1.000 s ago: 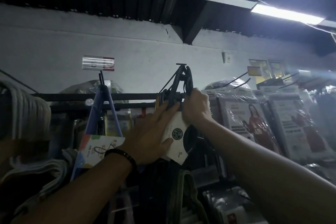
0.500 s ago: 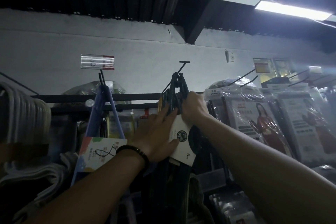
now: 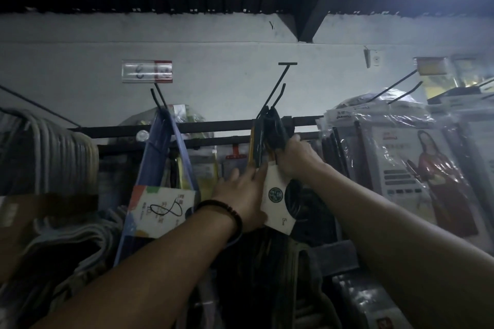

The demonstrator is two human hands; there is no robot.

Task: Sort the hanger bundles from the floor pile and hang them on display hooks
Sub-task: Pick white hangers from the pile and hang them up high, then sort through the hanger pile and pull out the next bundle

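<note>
A black hanger bundle (image 3: 272,131) with a white card label (image 3: 278,200) hangs from the middle display hook (image 3: 279,88). My right hand (image 3: 295,156) grips the bundle's upper part just below the hook. My left hand (image 3: 240,197), with a dark bead bracelet on the wrist, lies with straight fingers against the label and the bundle's left side. A blue hanger bundle (image 3: 163,157) with a colourful card hangs on the hook to the left.
White hangers (image 3: 50,152) crowd the left side. Plastic-wrapped packs (image 3: 417,165) with a figure printed on them hang at the right on more hooks. A dark rail (image 3: 213,125) runs behind, with a price tag (image 3: 147,71) above it. More stock fills the shelf below.
The black bundle has slid down the hook toward the rail, and both hands went down with it. The view has tilted downward.
</note>
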